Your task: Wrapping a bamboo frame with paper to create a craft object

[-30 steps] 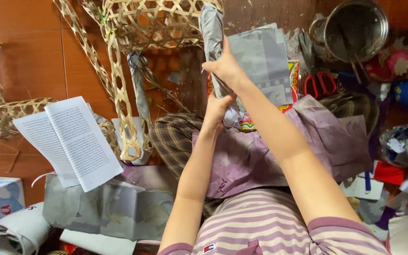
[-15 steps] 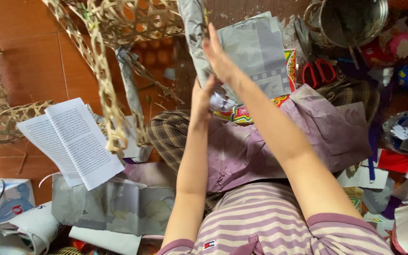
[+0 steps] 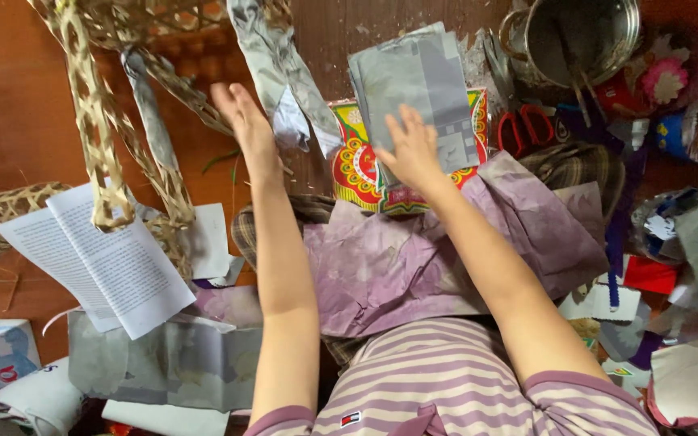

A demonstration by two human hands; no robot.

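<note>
Overhead, both arms are stretched forward. The left hand is held flat, fingers straight, gripping nothing beside the crumpled grey paper strip. The right hand, fingers spread, is pressed on the grey folded paper.

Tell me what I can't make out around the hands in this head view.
- Woven bamboo frame: its top is cut off by the upper edge.
- Metal pot: its contents are too dark to tell.
- Colourful box: mostly covered by grey paper sheets and the right hand.
- Left hand: motion-blurred.
</note>
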